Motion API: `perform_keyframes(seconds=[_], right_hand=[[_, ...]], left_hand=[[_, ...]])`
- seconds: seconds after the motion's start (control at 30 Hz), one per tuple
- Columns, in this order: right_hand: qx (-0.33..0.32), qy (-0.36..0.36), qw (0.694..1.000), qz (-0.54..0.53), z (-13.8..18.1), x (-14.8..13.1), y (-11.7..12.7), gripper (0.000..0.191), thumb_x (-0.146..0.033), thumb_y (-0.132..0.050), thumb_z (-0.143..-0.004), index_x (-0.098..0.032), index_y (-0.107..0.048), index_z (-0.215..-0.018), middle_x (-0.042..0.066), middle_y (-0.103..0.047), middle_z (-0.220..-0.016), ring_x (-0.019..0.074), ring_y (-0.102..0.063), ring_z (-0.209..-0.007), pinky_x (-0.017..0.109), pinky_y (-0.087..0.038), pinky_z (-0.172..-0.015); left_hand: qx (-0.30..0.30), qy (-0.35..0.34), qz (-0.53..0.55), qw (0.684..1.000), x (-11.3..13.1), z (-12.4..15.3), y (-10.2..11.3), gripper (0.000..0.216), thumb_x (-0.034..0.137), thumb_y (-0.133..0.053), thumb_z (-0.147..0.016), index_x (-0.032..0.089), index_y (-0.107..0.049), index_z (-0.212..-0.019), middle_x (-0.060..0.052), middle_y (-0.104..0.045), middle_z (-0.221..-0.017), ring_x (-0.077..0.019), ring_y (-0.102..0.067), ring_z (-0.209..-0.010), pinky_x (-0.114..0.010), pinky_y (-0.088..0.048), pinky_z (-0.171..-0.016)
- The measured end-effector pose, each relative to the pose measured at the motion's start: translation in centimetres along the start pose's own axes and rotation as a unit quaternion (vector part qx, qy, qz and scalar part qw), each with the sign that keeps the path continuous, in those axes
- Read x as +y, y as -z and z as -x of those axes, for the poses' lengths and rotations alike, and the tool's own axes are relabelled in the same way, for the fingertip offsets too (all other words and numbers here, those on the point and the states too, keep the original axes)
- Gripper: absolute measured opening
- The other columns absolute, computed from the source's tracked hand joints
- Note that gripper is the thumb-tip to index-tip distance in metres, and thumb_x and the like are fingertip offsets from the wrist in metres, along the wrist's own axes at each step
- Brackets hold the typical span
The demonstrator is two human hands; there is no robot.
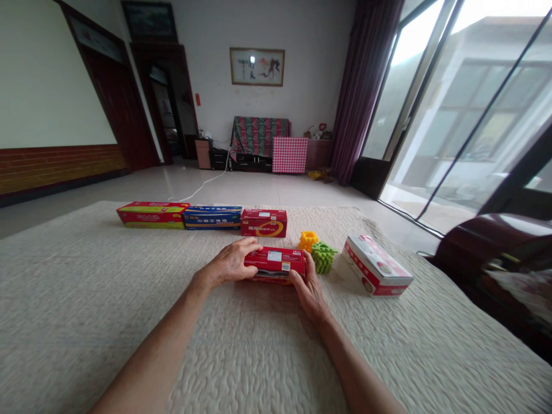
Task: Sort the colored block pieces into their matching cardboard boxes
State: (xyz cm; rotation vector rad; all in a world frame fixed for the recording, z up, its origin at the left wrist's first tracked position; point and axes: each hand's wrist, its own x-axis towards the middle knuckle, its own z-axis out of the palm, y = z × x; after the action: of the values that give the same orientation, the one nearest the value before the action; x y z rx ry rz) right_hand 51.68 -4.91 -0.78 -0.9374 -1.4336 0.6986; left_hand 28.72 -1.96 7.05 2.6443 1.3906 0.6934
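A red cardboard box (271, 261) with a white label lies on the quilted cover in front of me, gripped at both ends. My left hand (230, 261) holds its left end, thumb on the near side and fingers over the top. Around the right end my right hand (311, 292) is closed, thumb at the near top edge. Just behind stands another red box (264, 223) with a yellow ring print. It ends a row with a blue box (213, 218) and a red and yellow-green box (152, 215). Beyond my right fingers sit a green plastic block cube (323, 257) and a yellow one (309, 241).
A white and red box (378, 265) lies at an angle on the right of the cream quilted cover (107, 322). Dark curved wooden furniture (491, 247) borders the right side. Past the cover's far edge are a tiled floor and a cloth-draped cabinet (259, 138).
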Motion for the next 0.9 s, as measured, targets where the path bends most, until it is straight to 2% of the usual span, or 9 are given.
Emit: perform_keyframes(seconds=[0.27, 0.43, 0.53, 0.6, 0.73, 0.9], right_hand=[[-0.006, -0.021, 1.000, -0.004, 0.0, 0.3, 0.5, 0.065, -0.045, -0.054, -0.087, -0.018, -0.033, -0.143, 0.012, -0.052, -0.138, 0.0251, -0.054, -0.121, 0.042, -0.044, -0.102], [0.005, -0.018, 1.000, 0.020, -0.1, 0.6, 1.0, 0.064, -0.043, -0.054, -0.086, -0.016, -0.038, -0.141, 0.012, -0.050, -0.140, 0.0267, -0.048, -0.127, 0.044, -0.037, -0.107], [0.006, -0.007, 0.999, 0.033, -0.2, 0.7, 1.1, 0.063, -0.042, -0.055, -0.084, -0.017, -0.041, -0.140, 0.011, -0.049, -0.141, 0.0273, -0.045, -0.130, 0.044, -0.034, -0.110], [0.006, -0.007, 0.999, 0.033, -0.1, 0.6, 1.1, 0.063, -0.042, -0.055, -0.083, -0.018, -0.041, -0.139, 0.011, -0.049, -0.140, 0.0268, -0.046, -0.129, 0.043, -0.036, -0.109], [-0.010, -0.013, 1.000, 0.017, -0.1, -0.1, 1.0, 0.060, -0.043, -0.056, -0.084, -0.020, -0.043, -0.138, 0.009, -0.051, -0.140, 0.0264, -0.046, -0.129, 0.041, -0.038, -0.107], [-0.028, -0.011, 1.000, -0.001, 0.0, -0.7, 0.9, 0.050, -0.046, -0.051, -0.088, -0.021, -0.052, -0.131, 0.007, -0.059, -0.131, 0.0264, -0.055, -0.118, 0.037, -0.047, -0.096]], left_hand=[[0.026, -0.037, 0.013, 0.999, -0.4, 0.0, 0.1, 0.040, 0.025, -0.064, -0.072, 0.024, -0.069, -0.112, -0.004, -0.061, -0.131, -0.0220, -0.057, -0.120, -0.032, -0.042, -0.106], [0.045, -0.044, 0.074, 0.995, -0.2, 0.1, 0.7, 0.031, 0.034, -0.059, -0.083, 0.023, -0.070, -0.109, -0.002, -0.070, -0.116, -0.0190, -0.062, -0.113, -0.029, -0.046, -0.101], [0.065, -0.032, 0.116, 0.991, -0.6, 0.1, 0.7, 0.033, 0.042, -0.054, -0.088, 0.022, -0.071, -0.108, -0.004, -0.072, -0.111, -0.0195, -0.065, -0.107, -0.028, -0.050, -0.094], [0.118, -0.011, 0.133, 0.984, -0.9, 0.0, 0.5, 0.038, 0.047, -0.057, -0.086, 0.019, -0.070, -0.108, -0.006, -0.073, -0.108, -0.0211, -0.067, -0.102, -0.029, -0.053, -0.089], [0.261, 0.055, 0.133, 0.955, -1.5, -0.3, -0.5, 0.049, 0.054, -0.063, -0.080, 0.017, -0.065, -0.113, -0.008, -0.074, -0.100, -0.0212, -0.070, -0.092, -0.030, -0.054, -0.084], [0.350, 0.100, 0.117, 0.924, -1.7, -0.5, -1.5, 0.053, 0.057, -0.059, -0.081, 0.016, -0.063, -0.115, -0.009, -0.073, -0.100, -0.0167, -0.070, -0.075, -0.025, -0.055, -0.070]])
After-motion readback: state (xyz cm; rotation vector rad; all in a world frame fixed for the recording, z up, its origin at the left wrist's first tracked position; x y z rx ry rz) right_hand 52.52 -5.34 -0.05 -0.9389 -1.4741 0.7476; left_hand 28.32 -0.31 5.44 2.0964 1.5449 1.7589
